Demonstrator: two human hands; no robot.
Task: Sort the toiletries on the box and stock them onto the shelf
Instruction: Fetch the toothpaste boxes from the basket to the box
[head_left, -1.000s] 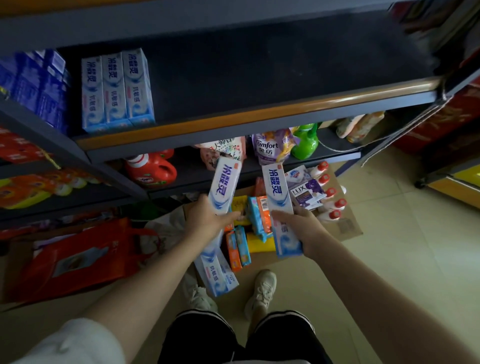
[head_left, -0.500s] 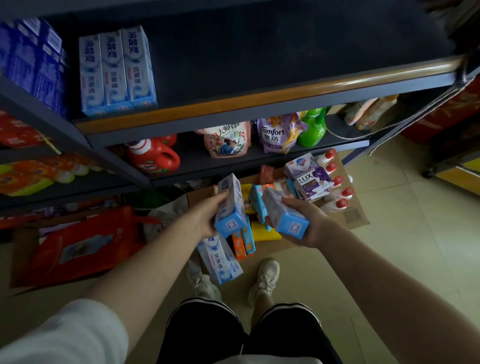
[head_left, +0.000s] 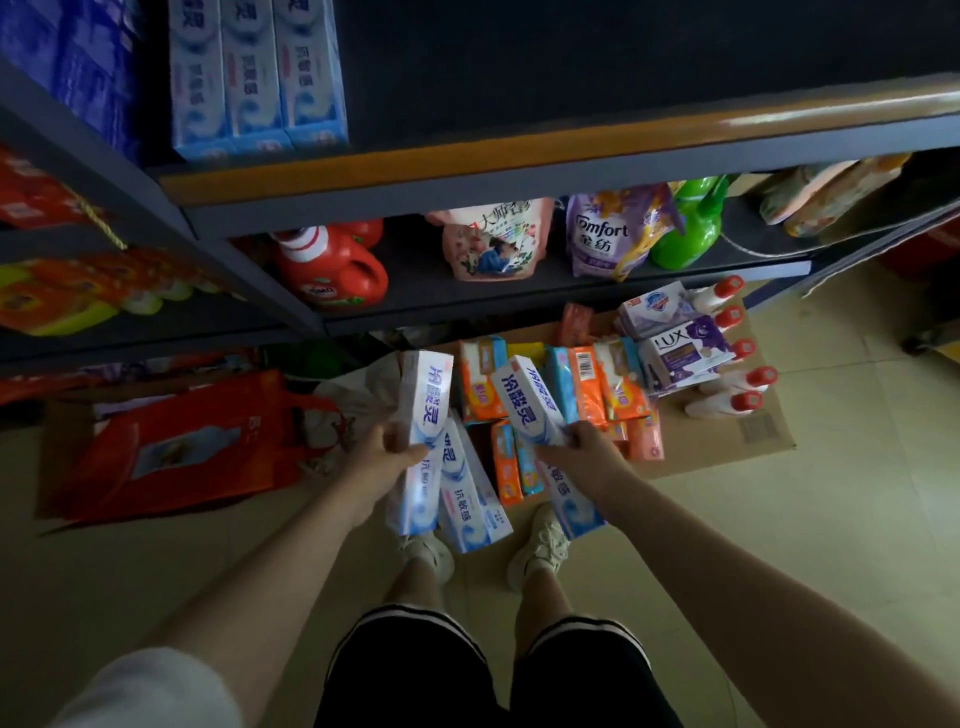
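Upper shelf (head_left: 519, 166): 3 toothpaste boxes (head_left: 257, 78) at left, open deck right; front rail crosses approach.

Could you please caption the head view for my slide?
Left hand and right hand each hold a toothpaste box above the cardboard box.

The toothpaste box (head_left: 422, 415) in the left hand (head_left: 382, 460) is white and light blue with dark blue writing. The box (head_left: 530, 400) in the right hand (head_left: 587, 457) has the same colours, with a blue swirl at its low end. Just right of it lie orange packs (head_left: 587, 384) with blue edges. Further right sits a purple and white soap box (head_left: 685, 353), and beside that are white bottles with red caps (head_left: 737, 374). Above the toothpaste box, on the dark grey shelf (head_left: 519, 299), stand a red jug (head_left: 332, 270), a pink bag (head_left: 493, 239), a purple bag (head_left: 608, 234) and a green bottle (head_left: 685, 228). Left of the toothpaste box lies a red bag (head_left: 171, 447).
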